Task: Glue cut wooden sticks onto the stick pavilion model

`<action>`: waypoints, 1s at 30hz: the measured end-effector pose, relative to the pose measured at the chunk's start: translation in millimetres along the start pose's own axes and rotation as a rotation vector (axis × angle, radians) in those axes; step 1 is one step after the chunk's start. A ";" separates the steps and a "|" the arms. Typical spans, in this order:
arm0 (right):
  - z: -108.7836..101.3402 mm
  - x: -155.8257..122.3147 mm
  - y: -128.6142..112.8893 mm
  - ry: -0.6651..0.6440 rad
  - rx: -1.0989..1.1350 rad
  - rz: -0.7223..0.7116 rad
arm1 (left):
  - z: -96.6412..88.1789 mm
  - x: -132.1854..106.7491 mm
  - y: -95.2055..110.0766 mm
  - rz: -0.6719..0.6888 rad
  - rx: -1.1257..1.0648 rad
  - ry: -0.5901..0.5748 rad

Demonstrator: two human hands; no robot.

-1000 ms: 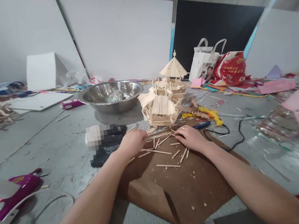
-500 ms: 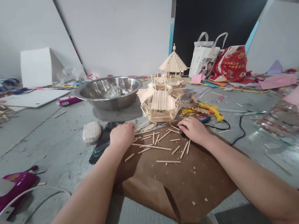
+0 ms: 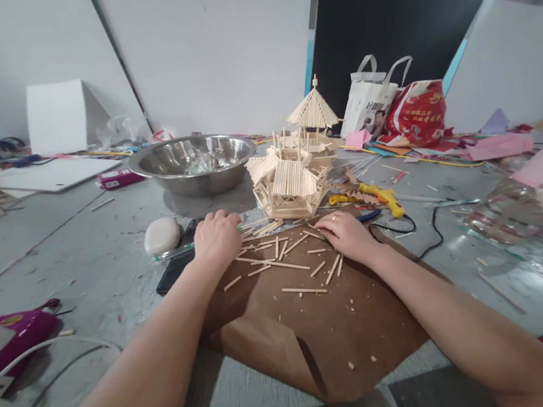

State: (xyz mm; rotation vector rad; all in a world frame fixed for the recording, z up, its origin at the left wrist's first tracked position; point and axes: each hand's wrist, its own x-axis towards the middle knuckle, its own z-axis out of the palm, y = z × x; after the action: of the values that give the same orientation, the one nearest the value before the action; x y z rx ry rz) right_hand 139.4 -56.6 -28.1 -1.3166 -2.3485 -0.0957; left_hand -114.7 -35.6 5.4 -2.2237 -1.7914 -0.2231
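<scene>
My left hand [image 3: 218,239] is closed over the dark phone [image 3: 172,271]. A thin clear stick [image 3: 177,251] runs through its grip, with a greenish end showing beyond the fingers. On the brown sheet's far edge, my right hand [image 3: 344,235] has thumb and fingers pinched on a short wooden stick [image 3: 311,226]; the fingertips partly hide it. Several loose wooden sticks [image 3: 288,266] lie scattered on the brown sheet [image 3: 359,326] between my hands. Just beyond stands a model pavilion [image 3: 293,183] built of thin wooden sticks, with a pointed roof at its back.
A steel basin [image 3: 198,183] stands behind my left hand, near a white rounded object [image 3: 161,236]. Right of the pavilion lies a yellow-handled tool [image 3: 385,199] with a black cord. A purple glue gun [image 3: 22,339] is at left; clear plastic [image 3: 509,210] lies at right.
My left hand has lifted slightly, and the clear stick in it now lies nearer the white object. My right hand's fingertips have shifted left onto the sticks. The view has tilted slightly.
</scene>
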 end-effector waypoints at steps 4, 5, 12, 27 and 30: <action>5.6 -0.5 -18.3 -0.056 -0.007 -0.167 | -0.7 -9.6 32.4 0.277 -0.097 0.003; 6.6 -1.0 -21.9 -0.086 -0.013 -0.183 | -0.2 -12.6 41.2 0.353 -0.124 -0.017; 10.2 -2.9 -27.6 -0.157 0.016 -0.154 | 8.0 -19.3 64.3 0.396 -0.164 -0.078; 18.7 -1.1 -19.0 -0.074 -0.003 -0.066 | -1.4 -22.5 55.5 0.416 -0.085 -0.089; 19.6 -0.7 -13.4 -0.080 -0.028 -0.023 | -1.3 -22.4 54.7 0.401 -0.095 -0.099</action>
State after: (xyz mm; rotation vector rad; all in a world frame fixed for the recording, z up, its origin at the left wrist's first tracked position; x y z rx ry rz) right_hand 121.9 -59.1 -43.9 -1.3300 -2.4379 -0.0845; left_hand -66.4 -67.5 -6.3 -2.6422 -1.3595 -0.1181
